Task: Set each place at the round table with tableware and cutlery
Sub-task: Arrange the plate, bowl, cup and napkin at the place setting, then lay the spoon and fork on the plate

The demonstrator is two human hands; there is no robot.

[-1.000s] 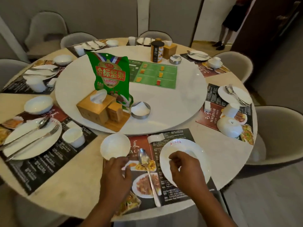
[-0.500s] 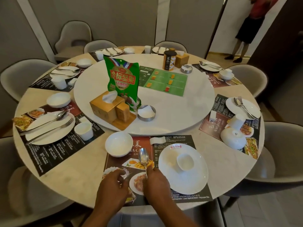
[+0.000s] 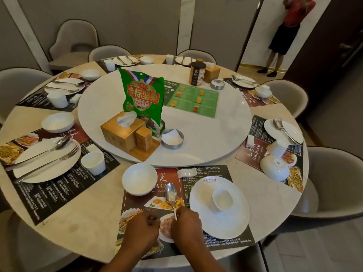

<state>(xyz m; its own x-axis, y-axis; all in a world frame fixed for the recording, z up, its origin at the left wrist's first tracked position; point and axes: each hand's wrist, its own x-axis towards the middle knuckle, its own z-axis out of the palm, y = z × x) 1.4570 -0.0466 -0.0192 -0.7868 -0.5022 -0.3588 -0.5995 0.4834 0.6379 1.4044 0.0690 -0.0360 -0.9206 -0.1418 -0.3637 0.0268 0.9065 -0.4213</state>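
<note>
Your right hand (image 3: 186, 226) pinches the handle end of the spoon (image 3: 170, 194). The spoon's bowl faces up and points away from you, over the food pictures on the placemat (image 3: 135, 201). I can't tell whether it's resting on the mat or just above it. Your left hand (image 3: 141, 230) sits right beside the right one, fingers curled in over the same mat, and whether it grips anything I can't tell.

Left of the spoon, a white bowl (image 3: 139, 178) stands upright, straddling the mat's edge. To the right, the white plate (image 3: 225, 226) carries a small cup (image 3: 223, 199) on it. Beyond the spoon tip, a white rest (image 3: 186, 172) lies on the mat's far edge. Past that comes the turntable (image 3: 206, 138), with a wooden tissue box (image 3: 121, 134) and a green snack bag (image 3: 143, 99) standing behind it. All of it sits on the round table (image 3: 78, 222).
</note>
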